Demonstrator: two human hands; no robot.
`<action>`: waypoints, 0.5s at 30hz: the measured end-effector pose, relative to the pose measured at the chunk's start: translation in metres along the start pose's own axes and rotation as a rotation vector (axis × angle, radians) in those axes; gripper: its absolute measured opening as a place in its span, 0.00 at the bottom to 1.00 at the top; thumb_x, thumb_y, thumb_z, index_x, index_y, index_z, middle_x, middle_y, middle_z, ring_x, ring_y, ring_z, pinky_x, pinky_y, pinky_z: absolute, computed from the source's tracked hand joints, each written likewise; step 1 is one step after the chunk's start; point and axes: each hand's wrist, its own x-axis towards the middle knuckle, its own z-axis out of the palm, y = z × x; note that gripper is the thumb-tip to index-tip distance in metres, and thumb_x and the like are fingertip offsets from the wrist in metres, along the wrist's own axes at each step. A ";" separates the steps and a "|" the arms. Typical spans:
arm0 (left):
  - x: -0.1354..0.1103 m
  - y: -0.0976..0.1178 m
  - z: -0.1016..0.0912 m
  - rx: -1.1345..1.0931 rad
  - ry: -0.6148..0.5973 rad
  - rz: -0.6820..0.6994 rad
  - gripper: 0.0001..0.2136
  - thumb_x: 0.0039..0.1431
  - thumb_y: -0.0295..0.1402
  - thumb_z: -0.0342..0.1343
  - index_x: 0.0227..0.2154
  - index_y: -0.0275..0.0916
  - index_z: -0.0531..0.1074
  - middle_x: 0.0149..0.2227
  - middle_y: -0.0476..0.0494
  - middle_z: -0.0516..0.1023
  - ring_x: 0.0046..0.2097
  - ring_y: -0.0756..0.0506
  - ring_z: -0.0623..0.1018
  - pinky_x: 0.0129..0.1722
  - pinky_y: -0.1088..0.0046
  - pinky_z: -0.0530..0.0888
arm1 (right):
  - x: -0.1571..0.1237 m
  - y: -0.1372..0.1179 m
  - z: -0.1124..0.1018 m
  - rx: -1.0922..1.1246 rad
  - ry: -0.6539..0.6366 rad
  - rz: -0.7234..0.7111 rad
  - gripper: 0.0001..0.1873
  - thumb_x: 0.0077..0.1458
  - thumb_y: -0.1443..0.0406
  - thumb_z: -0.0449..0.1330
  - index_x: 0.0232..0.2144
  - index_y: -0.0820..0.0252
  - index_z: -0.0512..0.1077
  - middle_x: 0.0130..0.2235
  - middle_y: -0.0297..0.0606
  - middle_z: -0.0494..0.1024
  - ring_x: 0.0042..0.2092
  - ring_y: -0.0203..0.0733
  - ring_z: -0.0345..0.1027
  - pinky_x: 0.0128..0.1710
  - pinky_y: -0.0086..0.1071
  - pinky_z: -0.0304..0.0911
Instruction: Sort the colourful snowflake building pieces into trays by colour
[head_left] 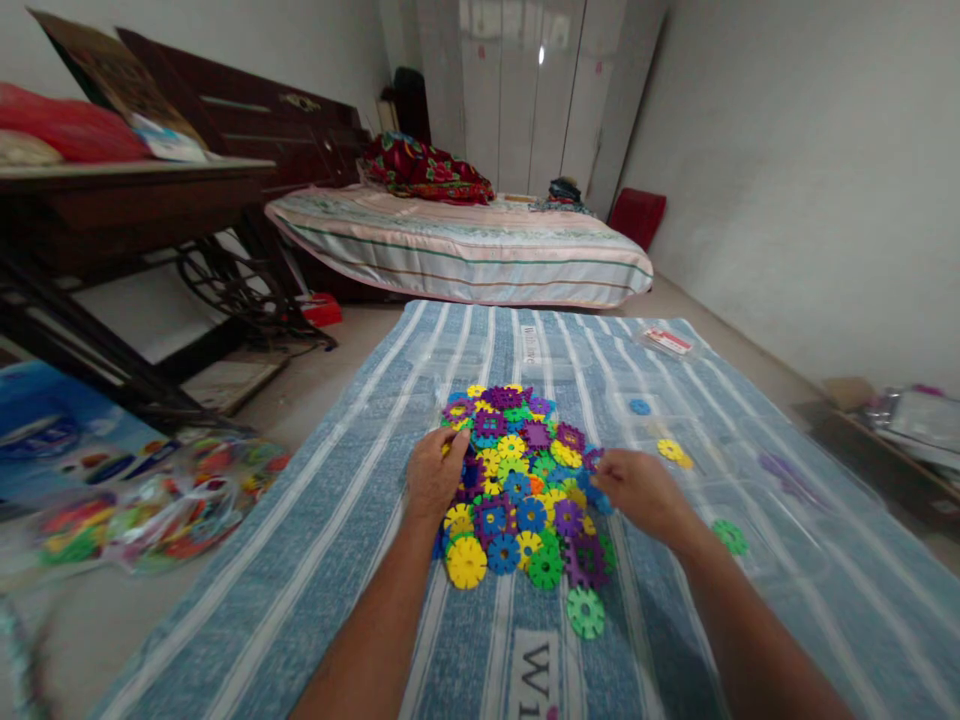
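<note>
A pile of toothed plastic building pieces (512,467) lies on the striped cloth, in yellow, blue, green, purple and orange discs and squares. My left hand (435,475) is at the pile's left edge, thumb and fingers closed together; what they hold, if anything, is hidden. At the right edge my right hand (646,492) has its fingertips pinched against the outer blue and purple pieces; I cannot make out what is in them. A light green disc (586,612) lies at the near end of the pile.
Clear plastic boxes on the right hold a blue disc (640,407), yellow discs (670,450), purple pieces (784,470) and a green disc (729,537). A labelled clear packet (669,341) lies at the far right. Bagged colourful pieces (161,505) sit on the floor, left. Beyond stands a bed (480,255).
</note>
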 end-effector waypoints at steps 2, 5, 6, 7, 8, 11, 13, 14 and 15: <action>0.000 0.000 0.000 0.000 0.001 0.005 0.17 0.57 0.44 0.44 0.31 0.39 0.73 0.36 0.43 0.78 0.41 0.45 0.75 0.46 0.70 0.68 | 0.011 0.004 -0.022 -0.067 0.148 0.090 0.09 0.54 0.61 0.52 0.28 0.57 0.71 0.27 0.38 0.75 0.30 0.39 0.66 0.26 0.28 0.50; 0.001 -0.001 0.001 0.003 0.002 0.006 0.16 0.57 0.44 0.45 0.31 0.40 0.73 0.35 0.44 0.78 0.40 0.45 0.75 0.45 0.71 0.69 | 0.025 0.010 -0.046 -0.179 0.462 0.277 0.14 0.57 0.59 0.50 0.42 0.57 0.70 0.29 0.41 0.75 0.31 0.42 0.67 0.27 0.30 0.49; 0.001 -0.002 0.001 0.005 0.003 0.005 0.15 0.57 0.43 0.45 0.30 0.40 0.73 0.35 0.44 0.78 0.40 0.46 0.75 0.44 0.71 0.69 | 0.026 0.011 -0.049 -0.188 0.523 0.296 0.16 0.57 0.59 0.50 0.44 0.57 0.69 0.29 0.41 0.75 0.31 0.42 0.67 0.28 0.30 0.50; 0.001 -0.002 0.002 0.006 0.004 0.006 0.15 0.57 0.43 0.45 0.30 0.41 0.73 0.34 0.44 0.78 0.40 0.46 0.75 0.44 0.71 0.69 | 0.026 0.011 -0.049 -0.178 0.537 0.276 0.17 0.57 0.58 0.50 0.45 0.58 0.69 0.30 0.41 0.76 0.31 0.43 0.68 0.28 0.31 0.50; 0.001 -0.002 0.002 0.005 0.007 0.010 0.15 0.57 0.43 0.45 0.30 0.41 0.73 0.34 0.44 0.78 0.40 0.46 0.75 0.44 0.71 0.69 | 0.024 0.010 -0.046 -0.156 0.519 0.229 0.16 0.57 0.58 0.50 0.45 0.58 0.69 0.30 0.41 0.76 0.31 0.43 0.68 0.29 0.31 0.51; 0.001 -0.002 0.002 0.007 0.020 0.022 0.16 0.57 0.44 0.45 0.31 0.40 0.73 0.34 0.44 0.78 0.40 0.45 0.75 0.45 0.71 0.69 | 0.010 0.001 -0.020 -0.078 0.363 0.054 0.12 0.56 0.60 0.51 0.37 0.56 0.73 0.28 0.37 0.76 0.30 0.40 0.68 0.29 0.30 0.52; 0.000 -0.002 0.002 0.015 0.024 0.023 0.16 0.57 0.44 0.45 0.31 0.39 0.73 0.35 0.44 0.78 0.40 0.45 0.75 0.45 0.70 0.68 | -0.002 -0.008 0.003 -0.031 0.243 -0.060 0.09 0.55 0.62 0.52 0.32 0.55 0.73 0.28 0.34 0.76 0.30 0.38 0.68 0.29 0.28 0.52; 0.000 -0.001 0.002 0.019 0.024 0.021 0.16 0.57 0.44 0.45 0.31 0.39 0.73 0.35 0.44 0.78 0.40 0.45 0.75 0.45 0.70 0.68 | -0.008 -0.012 0.014 -0.018 0.199 -0.108 0.09 0.55 0.62 0.53 0.31 0.56 0.72 0.28 0.34 0.76 0.31 0.37 0.68 0.29 0.28 0.52; 0.000 -0.001 0.002 0.022 0.023 0.017 0.16 0.57 0.44 0.45 0.31 0.39 0.73 0.35 0.44 0.78 0.40 0.45 0.75 0.45 0.70 0.68 | -0.013 -0.016 0.024 -0.010 0.168 -0.151 0.09 0.55 0.63 0.53 0.29 0.56 0.72 0.30 0.34 0.76 0.32 0.37 0.68 0.30 0.27 0.53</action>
